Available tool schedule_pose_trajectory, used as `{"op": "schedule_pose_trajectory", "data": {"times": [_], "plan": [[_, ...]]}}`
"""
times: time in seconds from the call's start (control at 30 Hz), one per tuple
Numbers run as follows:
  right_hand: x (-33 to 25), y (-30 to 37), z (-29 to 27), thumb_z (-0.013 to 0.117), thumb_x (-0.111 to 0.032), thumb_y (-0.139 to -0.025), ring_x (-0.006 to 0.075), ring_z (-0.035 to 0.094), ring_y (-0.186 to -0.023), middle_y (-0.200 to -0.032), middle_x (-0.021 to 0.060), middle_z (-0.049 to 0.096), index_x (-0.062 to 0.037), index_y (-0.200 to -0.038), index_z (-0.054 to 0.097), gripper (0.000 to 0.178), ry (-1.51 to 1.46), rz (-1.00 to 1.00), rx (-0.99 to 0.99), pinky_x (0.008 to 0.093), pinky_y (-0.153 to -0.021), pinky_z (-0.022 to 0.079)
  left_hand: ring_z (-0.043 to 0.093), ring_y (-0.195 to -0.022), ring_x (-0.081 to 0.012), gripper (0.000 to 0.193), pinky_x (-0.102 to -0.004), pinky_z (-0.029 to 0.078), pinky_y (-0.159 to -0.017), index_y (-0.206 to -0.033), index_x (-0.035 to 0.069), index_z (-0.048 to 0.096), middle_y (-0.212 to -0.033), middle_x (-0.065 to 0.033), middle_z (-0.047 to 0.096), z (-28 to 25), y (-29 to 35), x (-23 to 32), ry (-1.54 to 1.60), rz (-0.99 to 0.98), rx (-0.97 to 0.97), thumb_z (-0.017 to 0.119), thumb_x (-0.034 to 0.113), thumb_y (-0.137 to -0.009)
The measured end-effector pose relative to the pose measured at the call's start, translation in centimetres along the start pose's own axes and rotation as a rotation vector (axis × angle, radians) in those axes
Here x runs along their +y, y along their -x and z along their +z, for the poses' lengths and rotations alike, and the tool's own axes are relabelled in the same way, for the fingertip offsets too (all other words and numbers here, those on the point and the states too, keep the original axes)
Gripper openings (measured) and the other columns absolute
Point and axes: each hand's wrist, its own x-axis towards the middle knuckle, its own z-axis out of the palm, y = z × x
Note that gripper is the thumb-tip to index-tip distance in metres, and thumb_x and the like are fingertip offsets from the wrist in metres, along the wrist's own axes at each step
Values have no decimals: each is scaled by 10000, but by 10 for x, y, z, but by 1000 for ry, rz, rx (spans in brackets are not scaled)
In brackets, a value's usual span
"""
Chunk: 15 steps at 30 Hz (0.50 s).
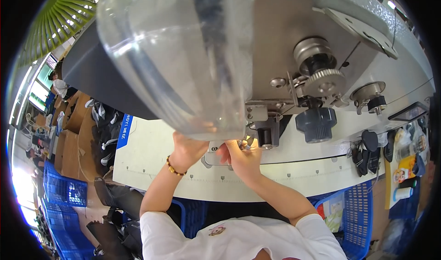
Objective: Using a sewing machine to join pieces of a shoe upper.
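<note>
At the sewing machine (275, 39), both my hands are close together beneath its head, near the lit needle area. My left hand (189, 150) rests on the pale machine table (151, 154), with a beaded bracelet on its wrist. Its fingers go behind a clear plastic shield (179, 62) and are hidden. Just right of it, my right hand (245, 162) has its fingers bent and drawn together beside the roller presser foot (267, 137). Whatever lies between those fingers is too small and covered to make out.
Blue plastic baskets (357, 214) stand by the table's front edge and at the left. Dark shoe pieces (103, 136) are heaped at the left beside cardboard boxes (69, 152). More dark pieces (367, 154) and a thread spool (403, 194) are at the right.
</note>
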Motion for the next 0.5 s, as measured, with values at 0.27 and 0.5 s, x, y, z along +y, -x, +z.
{"op": "schedule_pose_trajectory", "data": {"times": [0.27, 0.5], "plan": [[3, -3, 3, 459, 3, -744, 83, 521, -477, -635, 87, 599, 25, -759, 584, 128, 41, 23, 35, 196, -426, 398, 553, -603, -201, 188, -265, 432, -538, -679, 26, 595, -706, -75, 589, 5, -8, -6, 255, -30, 43, 605, -86, -528], [-20, 7, -36, 539, -142, -798, 87, 505, -485, -571, 41, 541, 20, -790, 530, 162, 329, 42, -121, 228, -449, 408, 557, -711, -249, 187, -327, 436, -630, -751, 24, 583, -802, -124, 587, -14, -13, 14, 185, -115, -131, 616, -31, -575]]}}
